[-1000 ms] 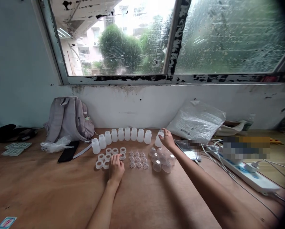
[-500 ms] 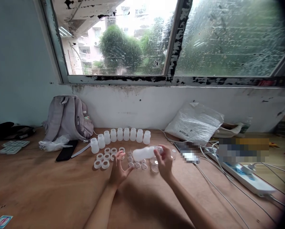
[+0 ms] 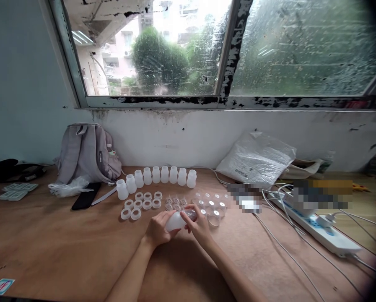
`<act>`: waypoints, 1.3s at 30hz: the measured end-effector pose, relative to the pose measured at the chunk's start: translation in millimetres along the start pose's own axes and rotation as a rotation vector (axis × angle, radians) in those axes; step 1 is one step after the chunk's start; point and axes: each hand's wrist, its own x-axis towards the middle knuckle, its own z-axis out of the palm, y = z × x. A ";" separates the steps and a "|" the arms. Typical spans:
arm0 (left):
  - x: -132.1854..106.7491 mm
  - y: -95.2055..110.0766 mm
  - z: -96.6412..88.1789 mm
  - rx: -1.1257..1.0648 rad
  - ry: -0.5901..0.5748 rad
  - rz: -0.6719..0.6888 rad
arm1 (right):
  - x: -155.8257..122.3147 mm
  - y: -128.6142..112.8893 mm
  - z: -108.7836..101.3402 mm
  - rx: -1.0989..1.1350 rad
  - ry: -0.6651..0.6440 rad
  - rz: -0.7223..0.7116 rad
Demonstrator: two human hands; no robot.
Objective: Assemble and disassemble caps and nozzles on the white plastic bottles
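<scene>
A small translucent white bottle (image 3: pixel 175 221) lies on its side between both hands, just above the wooden table (image 3: pixel 65 247). My left hand (image 3: pixel 158 230) wraps its body from the left. My right hand (image 3: pixel 198 224) pinches its neck end with closed fingers. Behind the hands stand a row of several matching white bottles (image 3: pixel 156 176), a group of white rings (image 3: pixel 140 203), small clear discs (image 3: pixel 174 203) and a cluster of clear caps (image 3: pixel 211 205).
A grey backpack (image 3: pixel 87 153), a black phone (image 3: pixel 85 196) and a crumpled plastic bag (image 3: pixel 66 188) lie at the left. A white sack (image 3: pixel 257 159), a power strip (image 3: pixel 324 235) and cables (image 3: pixel 288 251) occupy the right. The window wall stands behind.
My right hand took a bottle from the row's right end and brought it toward me. My left hand left the rings and closed on the bottle's body.
</scene>
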 end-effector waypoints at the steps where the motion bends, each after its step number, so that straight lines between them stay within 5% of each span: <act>1: 0.6 2.7 -0.8 -0.030 -0.005 -0.014 | 0.0 0.4 -0.2 -0.006 0.018 -0.015; 7: 9.2 20.1 -9.4 -0.275 -0.086 -0.156 | 0.5 3.4 -5.6 -0.054 0.103 -0.083; 16: 14.3 7.3 -14.3 -0.946 -0.507 -0.611 | -1.5 3.5 -7.8 -0.075 0.078 -0.112; 24: 10.6 4.2 -8.5 -1.153 -0.641 -0.704 | -1.5 4.0 -8.7 -0.046 0.068 -0.125; 32: 12.3 10.6 -2.4 -1.096 -0.569 -0.617 | 0.5 -4.3 -12.2 -0.160 0.200 -0.211; 39: 8.3 15.9 5.2 -0.428 -0.218 -0.254 | 3.7 1.4 -16.2 -0.176 0.282 -0.175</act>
